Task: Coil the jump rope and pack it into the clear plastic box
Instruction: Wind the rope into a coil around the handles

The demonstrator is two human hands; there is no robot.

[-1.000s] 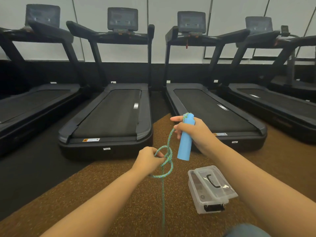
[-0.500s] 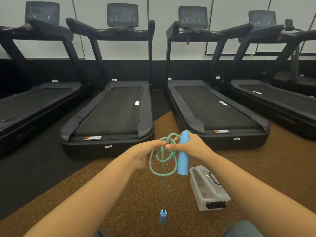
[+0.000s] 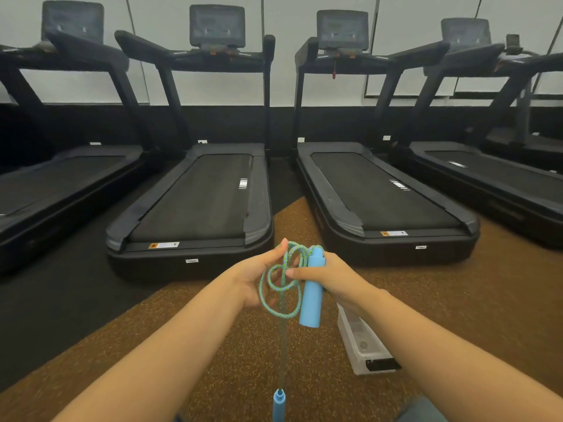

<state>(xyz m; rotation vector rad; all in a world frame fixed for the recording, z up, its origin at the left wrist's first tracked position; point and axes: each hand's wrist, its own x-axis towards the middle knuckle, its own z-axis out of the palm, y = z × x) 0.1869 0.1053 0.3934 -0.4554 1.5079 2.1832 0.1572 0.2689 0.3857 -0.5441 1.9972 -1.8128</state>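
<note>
1. Rope (image 3: 281, 289) dangled nearest, its free handle (image 3: 279, 405) hanging at the end of a single straight strand. A second earlier that handle was out of view, so slack had been taken up.
2. One box (image 3: 362, 345) sat on the floor (image 3: 213, 345), lid shut and half hidden under the right forearm. It had not yet been opened.
3. The hands had come together. The right hand (image 3: 333, 277) gripped the second handle (image 3: 312, 292), its thumb pinning the loops. The left hand (image 3: 256, 280) lay straight-fingered against them. About three loops were gathered, up from roughly two, so coiling seemed well underway.
4. Four treadmills (image 3: 195, 202) stood beyond.
</note>
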